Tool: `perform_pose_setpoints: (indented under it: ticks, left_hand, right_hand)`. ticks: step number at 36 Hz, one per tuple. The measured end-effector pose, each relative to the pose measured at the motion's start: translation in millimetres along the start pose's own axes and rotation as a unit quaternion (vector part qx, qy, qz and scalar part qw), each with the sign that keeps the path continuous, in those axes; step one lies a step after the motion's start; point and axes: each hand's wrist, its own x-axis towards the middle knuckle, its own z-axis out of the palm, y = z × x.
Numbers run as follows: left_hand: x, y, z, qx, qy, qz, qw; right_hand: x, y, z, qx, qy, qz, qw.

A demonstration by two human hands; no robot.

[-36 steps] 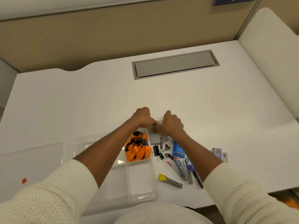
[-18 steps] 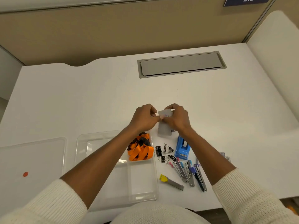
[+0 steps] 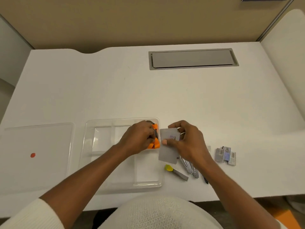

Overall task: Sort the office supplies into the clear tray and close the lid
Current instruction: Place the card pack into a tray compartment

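The clear tray with dividers lies on the white desk in front of me. An orange and black lanyard sits in its far right compartment. My left hand rests over the lanyard with fingers curled on it. My right hand holds a grey card upright just right of the tray's rim, thumb on its face. The clear lid with an orange dot lies flat to the left of the tray.
Right of the tray lie a yellow-tipped cutter, several metal clips or staplers partly under my right wrist, and a stack of small packets. A grey cable hatch is set in the desk's far side.
Both hands came back toward me from the desk's middle. My left hand let go of the grey card and dropped onto the lanyard in the tray. My right hand keeps the card.
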Motion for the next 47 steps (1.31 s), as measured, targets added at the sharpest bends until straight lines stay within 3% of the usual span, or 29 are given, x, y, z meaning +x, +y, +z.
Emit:
perform_pose_setpoints:
  ticks: [4, 14, 22, 31, 39, 47]
  left_hand:
    - [5, -4, 3, 0.06, -0.045, 0.044, 0.996]
    - [23, -11, -3, 0.097, -0.119, 0.049, 0.987]
    - [32, -20, -15, 0.032, -0.164, 0.023, 0.986]
    - [17, -18, -15, 0.097, -0.084, 0.096, 0.987]
    - [13, -22, -12, 0.155, -0.137, 0.181, 0.962]
    - [17, -3, -20, 0.223, -0.206, 0.162, 0.939]
  right_hand:
    - [-22, 2, 26, -0.047, -0.029, 0.002, 0.998]
    - [-43, 14, 83, -0.107, -0.008, -0.027, 0.994]
    - [-45, 16, 113, -0.206, 0.003, -0.055, 0.977]
    - [-64, 6, 119, -0.407, -0.008, -0.129, 0.904]
    - [-62, 21, 133, -0.409, -0.065, -0.138, 0.9]
    - [-57, 28, 127, -0.376, -0.047, -0.164, 0.911]
